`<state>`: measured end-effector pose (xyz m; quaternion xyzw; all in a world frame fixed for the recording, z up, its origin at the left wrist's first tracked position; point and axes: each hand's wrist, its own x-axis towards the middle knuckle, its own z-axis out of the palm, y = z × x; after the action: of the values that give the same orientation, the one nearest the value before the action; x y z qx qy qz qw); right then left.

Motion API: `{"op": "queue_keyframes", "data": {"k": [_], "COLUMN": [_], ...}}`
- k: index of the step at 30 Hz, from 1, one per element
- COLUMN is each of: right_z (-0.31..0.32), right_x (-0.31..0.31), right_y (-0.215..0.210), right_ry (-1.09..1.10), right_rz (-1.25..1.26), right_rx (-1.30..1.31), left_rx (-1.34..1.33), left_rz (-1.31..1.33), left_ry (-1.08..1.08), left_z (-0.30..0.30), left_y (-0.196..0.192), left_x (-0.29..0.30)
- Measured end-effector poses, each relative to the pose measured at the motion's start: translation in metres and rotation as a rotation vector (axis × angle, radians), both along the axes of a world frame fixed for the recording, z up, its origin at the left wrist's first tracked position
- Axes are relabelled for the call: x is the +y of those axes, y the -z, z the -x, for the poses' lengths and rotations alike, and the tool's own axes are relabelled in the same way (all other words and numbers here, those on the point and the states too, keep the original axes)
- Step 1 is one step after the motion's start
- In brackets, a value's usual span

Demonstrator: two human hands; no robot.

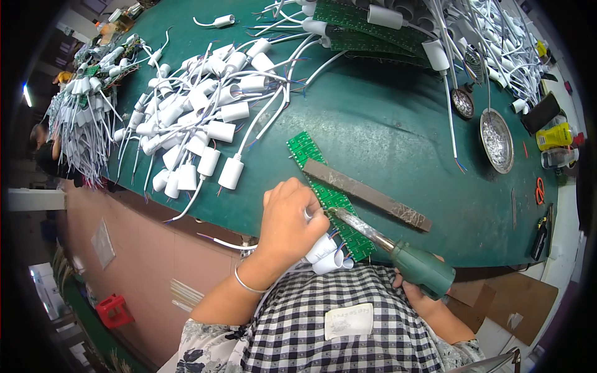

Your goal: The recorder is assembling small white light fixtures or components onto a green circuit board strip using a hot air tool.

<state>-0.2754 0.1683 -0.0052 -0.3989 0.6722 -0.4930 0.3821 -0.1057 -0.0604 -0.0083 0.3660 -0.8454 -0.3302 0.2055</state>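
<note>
My left hand [287,214] is closed in a pinch over a green circuit board [301,148], with part of a white lamp socket [308,214] showing between the fingers; most of it is hidden. In my right hand [418,291] is a soldering iron [426,270] with a thick green handle. Its metal tip meets the board beside my left fingertips. More white lamp sockets [322,248] hang at the board's near edge, joined by thin coloured wires. A dark, worn bar [367,194] lies across the board.
A heap of white sockets with cables [199,112] covers the table's left. Stacked circuit boards [379,43] stand at the back. On the right are a round metal dish [496,142], a smaller dish [462,103], orange-handled scissors [540,191] and a yellow bottle [553,135].
</note>
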Motion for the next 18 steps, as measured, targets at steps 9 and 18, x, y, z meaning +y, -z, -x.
{"op": "queue_keyframes", "data": {"k": [9, 18], "right_z": [0.001, -0.001], "right_x": [0.006, -0.005], "right_y": [0.003, -0.003], "right_ry": [-0.023, 0.061], "right_rz": [-0.033, 0.043], "right_rx": [-0.024, -0.192], "left_rx": [-0.024, -0.036], "left_rz": [0.029, 0.041], "left_ry": [-0.004, -0.005], "left_z": [0.002, 0.002], "left_y": [-0.001, -0.001], "left_x": [0.002, 0.002]}}
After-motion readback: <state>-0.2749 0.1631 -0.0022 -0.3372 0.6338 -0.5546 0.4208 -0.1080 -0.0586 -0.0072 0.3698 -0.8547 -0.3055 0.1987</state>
